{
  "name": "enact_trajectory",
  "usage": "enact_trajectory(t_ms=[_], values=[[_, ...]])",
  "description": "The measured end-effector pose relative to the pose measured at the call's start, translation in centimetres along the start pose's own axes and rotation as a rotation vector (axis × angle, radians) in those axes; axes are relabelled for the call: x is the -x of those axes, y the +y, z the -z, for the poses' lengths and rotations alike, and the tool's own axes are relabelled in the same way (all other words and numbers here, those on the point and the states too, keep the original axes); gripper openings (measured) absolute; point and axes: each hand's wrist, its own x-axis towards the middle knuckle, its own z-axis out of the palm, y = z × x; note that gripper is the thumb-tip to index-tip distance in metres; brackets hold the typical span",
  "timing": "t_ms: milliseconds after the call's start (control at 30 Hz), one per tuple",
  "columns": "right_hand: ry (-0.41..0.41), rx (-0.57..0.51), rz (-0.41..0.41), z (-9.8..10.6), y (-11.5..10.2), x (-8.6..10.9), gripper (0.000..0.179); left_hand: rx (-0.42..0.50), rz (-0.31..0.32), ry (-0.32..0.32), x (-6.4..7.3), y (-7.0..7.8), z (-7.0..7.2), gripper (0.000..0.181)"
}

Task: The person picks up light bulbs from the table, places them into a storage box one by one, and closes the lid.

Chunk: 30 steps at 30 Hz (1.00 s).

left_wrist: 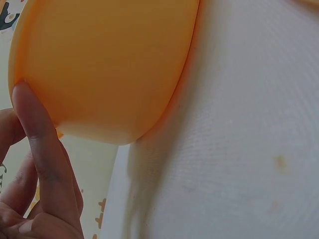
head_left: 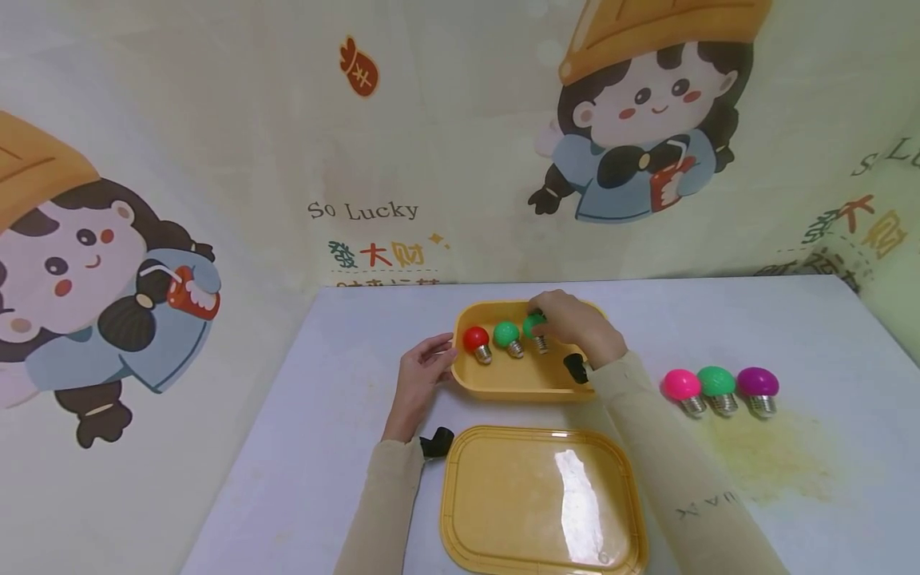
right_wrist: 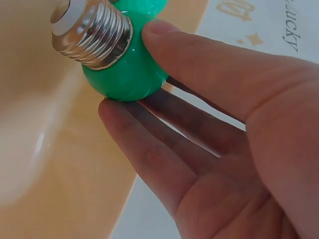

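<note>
A yellow plastic box [head_left: 528, 394] stands near the back of the table. My left hand [head_left: 422, 375] grips its left end, with the thumb [left_wrist: 37, 114] against the wall just below the rim in the left wrist view. Over the box's right part, my right hand [head_left: 578, 323] pinches a green light bulb [right_wrist: 124, 79] by its round globe, between thumb and fingers. The bulb's silver screw base points toward me, inside the box. Left of it in the box lie another green bulb [head_left: 506, 334] and a red bulb [head_left: 476, 339].
A flat yellow lid [head_left: 513, 499] lies in front of the box, between my forearms. On the table to the right, a pink bulb [head_left: 682, 385], a green bulb [head_left: 717, 382] and a purple bulb [head_left: 758, 382] sit in a row. A printed cloth [head_left: 460, 144] hangs behind.
</note>
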Motion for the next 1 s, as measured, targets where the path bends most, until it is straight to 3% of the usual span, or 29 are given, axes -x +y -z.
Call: enact_trajectory(t_ms=[267, 1000], values=[[-0.048, -0.020, -0.067, -0.6, 0.1, -0.6, 0.018, -0.016, -0.010, 0.002, -0.1, -0.1, 0.0, 0.035], [-0.077, -0.036, -0.040, -0.7, -0.1, -0.7, 0.015, -0.047, -0.002, 0.013, 0.1, 0.1, -0.1, 0.033]])
